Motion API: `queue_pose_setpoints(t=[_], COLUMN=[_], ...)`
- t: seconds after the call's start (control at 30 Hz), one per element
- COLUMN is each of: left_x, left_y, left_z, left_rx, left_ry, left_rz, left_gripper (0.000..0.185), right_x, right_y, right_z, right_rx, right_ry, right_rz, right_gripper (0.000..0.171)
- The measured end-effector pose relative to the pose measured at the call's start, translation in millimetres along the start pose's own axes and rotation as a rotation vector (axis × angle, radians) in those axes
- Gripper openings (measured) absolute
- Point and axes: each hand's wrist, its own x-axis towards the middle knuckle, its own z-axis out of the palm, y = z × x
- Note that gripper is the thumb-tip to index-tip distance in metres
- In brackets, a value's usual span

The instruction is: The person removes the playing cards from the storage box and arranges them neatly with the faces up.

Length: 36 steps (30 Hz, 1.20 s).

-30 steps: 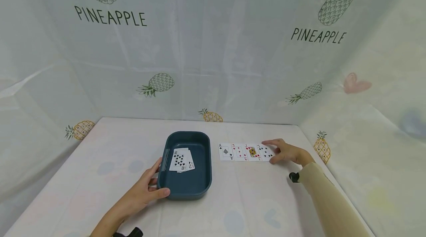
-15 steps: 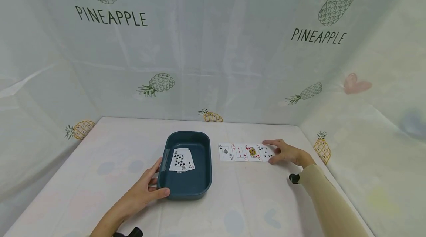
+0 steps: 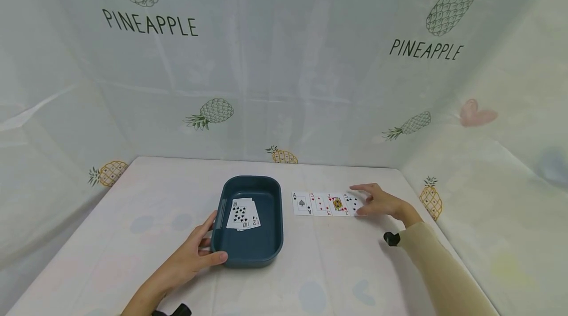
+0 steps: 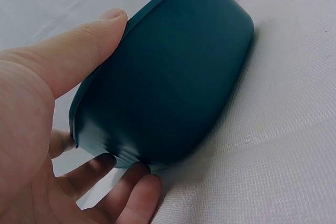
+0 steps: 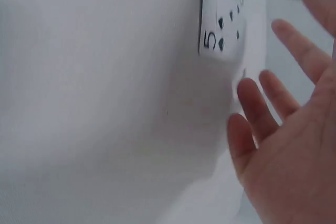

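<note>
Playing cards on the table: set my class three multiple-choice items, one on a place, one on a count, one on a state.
1. Where does the ten of spades lie?
A. in the blue tray
B. in the row
C. under a sleeve

2. How many cards form the row on the table?
A. two
B. four
C. six

3. What is the left hand doing?
A. lying flat
B. lifting a card
C. holding the tray's corner

Answers:
1. A, it lies face up inside the tray.
2. B, ace, three, jack, five.
3. C, thumb on the rim, fingers against the wall.
</note>
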Motion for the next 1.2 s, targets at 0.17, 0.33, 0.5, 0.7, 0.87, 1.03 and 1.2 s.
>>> queue_pose_setpoints(t=[0.17, 0.33, 0.5, 0.7, 0.87, 1.03, 1.2], left_x=[-1.1, -1.9, -2.4, -2.1, -2.1, -1.6, -0.3], left_y=[-0.8, -1.0, -1.0, -0.7, -1.1, -1.2, -0.4], left_z=[-0.6, -1.6, -1.2, 0.6, 1.3, 1.1, 1.0], left_rx=[0.004, -0.010, -0.011, 0.000, 0.007, 0.002, -0.007], left_ry=[0.000, -0.004, -0.002, 0.002, 0.006, 0.003, -0.006], left_rz=[0.003, 0.015, 0.007, 0.003, 0.006, 0.011, 0.020], left_gripper=[0.106, 0.105, 0.105, 0.106, 0.106, 0.105, 0.104], right_x=[4.5, 13.3, 23.0, 33.4, 39.2, 44.6, 48.3], right_y=[-27.6, -74.4, -126.5, -176.4, -208.3, -226.4, -233.7], right_z=[12.8, 37.8, 70.1, 108.2, 131.8, 151.2, 168.2], right_rx=[-0.047, -0.067, -0.068, -0.074, -0.058, -0.080, -0.200], right_ry=[0.081, 0.152, 0.168, 0.189, 0.218, 0.164, 0.108], right_rz=[-0.062, -0.160, -0.286, -0.425, -0.513, -0.561, -0.546], right_gripper=[0.074, 0.061, 0.058, 0.055, 0.050, 0.047, 0.048])
